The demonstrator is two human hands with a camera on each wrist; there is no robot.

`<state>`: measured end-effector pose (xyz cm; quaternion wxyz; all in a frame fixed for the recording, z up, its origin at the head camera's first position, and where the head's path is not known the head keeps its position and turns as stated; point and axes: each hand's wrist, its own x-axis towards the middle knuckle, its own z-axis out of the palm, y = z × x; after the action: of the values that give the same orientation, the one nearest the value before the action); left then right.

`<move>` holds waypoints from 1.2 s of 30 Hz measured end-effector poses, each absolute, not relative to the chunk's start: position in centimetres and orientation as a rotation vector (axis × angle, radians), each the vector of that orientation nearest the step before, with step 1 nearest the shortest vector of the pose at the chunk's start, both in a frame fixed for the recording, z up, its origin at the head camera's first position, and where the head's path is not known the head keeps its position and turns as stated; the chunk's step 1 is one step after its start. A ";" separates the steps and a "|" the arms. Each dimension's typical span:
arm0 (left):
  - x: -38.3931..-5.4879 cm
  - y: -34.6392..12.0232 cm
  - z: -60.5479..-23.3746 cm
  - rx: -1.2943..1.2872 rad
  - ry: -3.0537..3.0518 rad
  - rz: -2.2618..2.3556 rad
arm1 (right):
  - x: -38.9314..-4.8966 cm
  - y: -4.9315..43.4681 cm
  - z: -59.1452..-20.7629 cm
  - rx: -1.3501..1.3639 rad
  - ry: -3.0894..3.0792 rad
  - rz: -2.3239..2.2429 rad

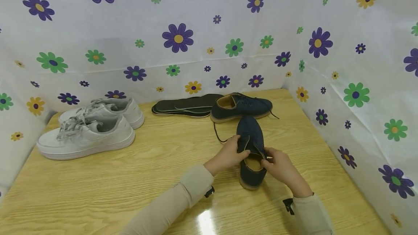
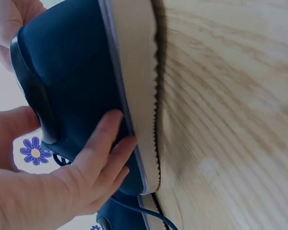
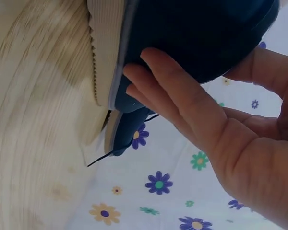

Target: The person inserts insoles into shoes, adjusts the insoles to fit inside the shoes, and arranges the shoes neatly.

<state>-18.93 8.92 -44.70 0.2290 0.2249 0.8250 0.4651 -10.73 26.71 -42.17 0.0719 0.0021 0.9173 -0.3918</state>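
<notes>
A navy lace-up shoe (image 1: 250,126) stands on its sole on the wooden table, toe pointing away and heel toward me. My left hand (image 1: 228,155) grips the left side of its opening, thumb at the rim. In the left wrist view its fingers (image 2: 103,148) lie along the navy upper, just above the pale sole (image 2: 139,86). On the opposite side my right hand (image 1: 281,166) pinches the collar, thumb at the rim. Its other fingers (image 3: 177,91) lie along the upper in the right wrist view. The tan insole (image 1: 254,161) shows inside the shoe.
Just beyond the toe lies the other navy shoe (image 1: 258,107), turned sideways with loose laces. Dark insoles (image 1: 183,105) are stacked at the back beside it. Two white sneakers (image 1: 88,140) stand at the left. Flower-printed cloth (image 1: 209,28) hangs behind the table (image 1: 156,184) and along its sides.
</notes>
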 end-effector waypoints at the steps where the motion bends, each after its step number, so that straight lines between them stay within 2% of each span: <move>1: -18.9 8.9 -44.7 0.608 2.256 1.286 | -10.8 26.9 -42.2 0.006 2.754 -1.189; 6: -20.6 8.1 -44.4 0.549 2.457 1.244 | -11.1 27.8 -42.5 0.009 2.751 -1.261; 12: -26.2 7.1 -43.7 0.520 3.097 0.954 | -11.4 28.1 -42.6 0.035 2.766 -1.277; 19: -30.4 7.5 -43.5 0.525 3.127 0.605 | -10.8 28.1 -42.4 0.073 2.749 -1.259; 26: -31.7 8.3 -44.6 0.625 3.125 0.757 | -9.8 28.3 -42.1 0.102 2.726 -1.247; 36: -31.6 8.9 -44.8 0.601 3.092 0.865 | -9.2 28.1 -42.0 0.027 2.725 -1.257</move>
<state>-31.57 8.92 -44.85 -0.0626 0.1837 0.9447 0.2643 -9.25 28.08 -41.97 0.0700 0.0091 0.9057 -0.4179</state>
